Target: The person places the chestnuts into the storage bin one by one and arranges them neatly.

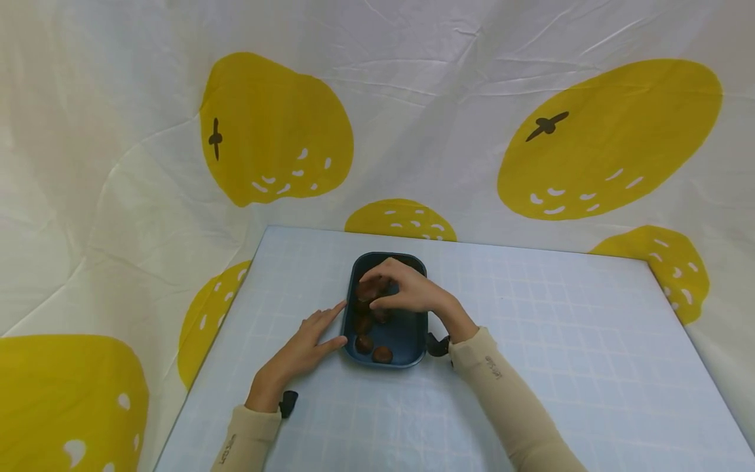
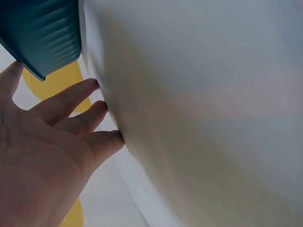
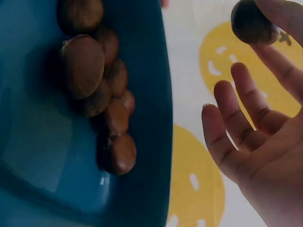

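Note:
A dark blue tray [image 1: 407,337] holds several brown chestnuts [image 1: 382,354], most of them along its left side. My right hand [image 1: 409,292] is over the tray and pinches one chestnut [image 3: 253,23] between thumb and index finger; its other fingers are spread. In the right wrist view more chestnuts [image 3: 83,66] lie clustered beside the tray's wall [image 3: 158,118]. My left hand [image 1: 307,344] is at the tray's left side with fingers extended. The left wrist view shows one digit touching the tray's rim [image 2: 35,73] and other fingertips [image 2: 116,137] resting on the tablecloth.
A pale checked cloth [image 1: 560,341] covers the table. Behind and to the left hangs a white sheet [image 1: 413,131] printed with yellow fruit. Dark wrist mounts [image 1: 437,345] sit at both sleeves.

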{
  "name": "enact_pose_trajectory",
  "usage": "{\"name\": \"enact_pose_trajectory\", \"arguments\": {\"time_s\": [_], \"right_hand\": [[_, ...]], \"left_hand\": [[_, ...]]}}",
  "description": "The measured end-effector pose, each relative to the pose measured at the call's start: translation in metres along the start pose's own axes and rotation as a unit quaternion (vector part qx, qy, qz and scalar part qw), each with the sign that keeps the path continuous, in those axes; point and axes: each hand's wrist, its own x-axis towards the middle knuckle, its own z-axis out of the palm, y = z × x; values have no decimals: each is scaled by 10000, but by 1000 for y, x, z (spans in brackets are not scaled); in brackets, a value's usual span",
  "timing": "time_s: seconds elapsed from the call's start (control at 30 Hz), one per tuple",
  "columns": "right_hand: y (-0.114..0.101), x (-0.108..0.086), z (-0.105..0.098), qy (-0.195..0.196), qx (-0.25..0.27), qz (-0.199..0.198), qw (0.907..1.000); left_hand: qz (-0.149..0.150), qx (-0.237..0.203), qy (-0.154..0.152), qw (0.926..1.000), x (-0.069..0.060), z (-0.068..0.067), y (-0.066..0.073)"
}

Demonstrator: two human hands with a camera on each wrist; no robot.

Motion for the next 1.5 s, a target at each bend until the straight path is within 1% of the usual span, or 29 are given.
{"name": "enact_pose_trajectory", "arguments": {"time_s": [0.23,0.33,0.4,0.5,0.67,0.77,0.97,1.07,1.23,1.5], "right_hand": [[7,5,3,-509,-195,325,9980],[10,5,5,-695,-427,565,9951],[12,4,6,-842,-592,802,9915],[14,3,8,-1166,-714,1062,9849],[18,1,10,-1721,-616,1215,9756],[21,1,13,-1907,-645,1317,9706],[23,2,18,-2072,-861,1647,9605],[24,2,20,-2095,-934,1765,9572],[22,4,23,-2122,-999,1769,9559],[22,6,25,-2051,-1054,1742,9573]], "left_hand": [[44,7,18,10000,0,0,0],[43,-24,17,10000,0,0,1],[45,-38,15,10000,0,0,1],[51,-41,-1,10000,0,0,1],[-11,-13,-27,10000,1,1,0],[-16,5,-19,10000,1,1,0],[-8,-37,-21,10000,1,0,0],[-11,-28,-26,10000,1,0,-1],[-8,-20,-25,10000,1,0,0],[23,-23,2,10000,1,0,-1]]}}
